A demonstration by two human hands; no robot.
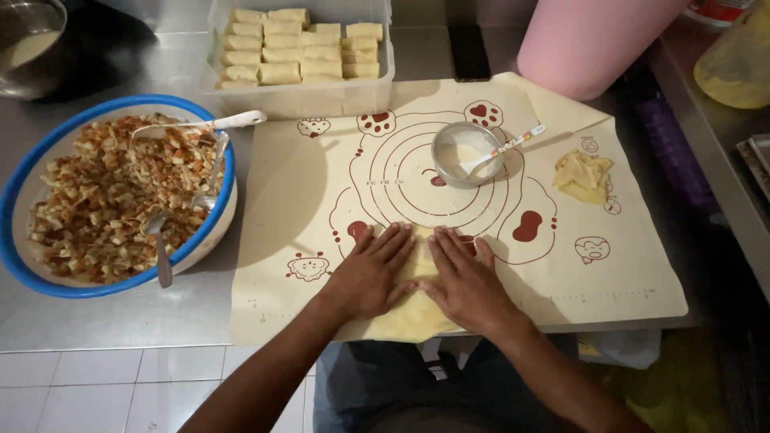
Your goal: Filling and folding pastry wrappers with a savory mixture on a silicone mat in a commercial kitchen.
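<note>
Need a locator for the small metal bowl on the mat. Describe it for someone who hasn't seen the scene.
Start at the beige baking mat with printed rings. Near the rings' centre, beyond both hands, stands a small round metal bowl of white liquid holding a white spoon, far smaller than the blue-rimmed filling bowl off the mat.

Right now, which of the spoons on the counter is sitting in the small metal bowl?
The white-handled spoon with small coloured marks: it leans in the small metal bowl on the mat. The other spoons lie in the big blue-rimmed bowl of filling.

Blue-rimmed bowl (24,186) of filling, tub (298,98) of rolls, pink container (589,40).
</note>
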